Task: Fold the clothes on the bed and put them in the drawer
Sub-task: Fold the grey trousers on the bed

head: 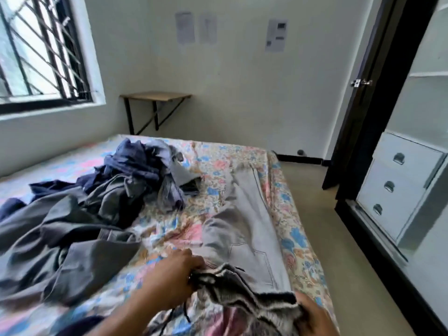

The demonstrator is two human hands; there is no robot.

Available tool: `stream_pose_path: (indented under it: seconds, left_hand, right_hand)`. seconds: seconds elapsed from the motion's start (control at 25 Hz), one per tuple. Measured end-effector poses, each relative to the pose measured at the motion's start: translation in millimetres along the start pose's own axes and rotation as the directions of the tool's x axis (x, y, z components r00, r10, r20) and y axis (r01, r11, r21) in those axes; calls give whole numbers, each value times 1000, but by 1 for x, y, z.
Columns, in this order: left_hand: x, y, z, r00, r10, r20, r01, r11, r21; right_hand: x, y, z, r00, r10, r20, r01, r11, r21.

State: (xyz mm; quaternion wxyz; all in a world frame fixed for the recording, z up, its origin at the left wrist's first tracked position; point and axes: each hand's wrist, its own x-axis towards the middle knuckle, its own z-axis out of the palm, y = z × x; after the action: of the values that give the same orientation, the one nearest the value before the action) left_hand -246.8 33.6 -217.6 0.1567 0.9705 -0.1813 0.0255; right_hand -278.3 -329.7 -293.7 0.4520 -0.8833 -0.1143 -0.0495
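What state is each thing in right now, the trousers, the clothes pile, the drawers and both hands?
Grey trousers: laid out along the bed, waistband held.
Clothes pile: crumpled, unfolded.
Drawers: all three closed.
Left hand: grips the waistband.
Right hand: grips the waistband.
Bed: covered by a floral sheet.

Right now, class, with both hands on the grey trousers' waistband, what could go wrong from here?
1. The grey trousers lie close to the bed's right edge; a tug by the left hand or right hand might slide a leg off.
2. The unfolded clothes pile sits near; folding could snag it.
3. The drawers look shut, so carrying needs a free hand.
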Motion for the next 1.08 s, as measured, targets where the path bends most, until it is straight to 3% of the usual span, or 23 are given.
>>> stream_pose_path:
  seconds: [0.08,0.12,0.24,0.36,0.48,0.56,0.64,0.72,0.8,0.88,0.96,1.0,1.08]
  left_hand:
    - [-6,1,5,992,123,-2,-123,992,29]
    - [-4,-1,6,985,171,0,-171,985,24]
    - [2,-13,11,968,234,93,-220,966,-139]
    - [-4,-16,13,982,143,120,-129,984,-121]
    - [-14,-10,6,990,116,80,-108,989,-96]
    - [-23,3,0,992,98,86,-92,993,-75]
    - [-38,20,-3,998,29,59,-23,994,-106]
    - [-42,35,-1,996,-24,-90,6,981,-195]
    - [-19,43,-2,963,-83,-255,1,951,-308]
    - [19,40,7,945,-165,-281,52,927,-372]
    - [50,29,28,937,-305,-169,225,899,-375]
    - [56,25,41,915,-394,-88,352,885,-306]
    - [58,21,60,881,-469,-69,467,883,-37]
  right_hand:
    - [0,2,-8,999,-40,21,43,991,-126]
    - [5,7,-12,990,-91,107,113,969,-218]
    - [11,12,-15,959,-117,257,217,889,-404]
    - [17,-1,-23,944,-183,276,303,813,-497]
    - [17,-15,-30,894,-85,441,296,849,-437]
    - [10,-21,-41,878,-40,476,271,862,-428]
    - [-3,-26,-53,913,-24,408,170,930,-326]
    - [-7,-36,-60,945,18,327,3,998,-62]
    - [8,-52,-63,977,80,196,-109,984,140]
    - [36,-62,-60,978,192,82,-206,952,226]
    - [67,-60,-50,941,338,25,-338,933,126]
    - [75,-54,-44,916,400,-33,-401,916,-37]
    - [81,-37,-28,956,251,-149,-289,891,-350]
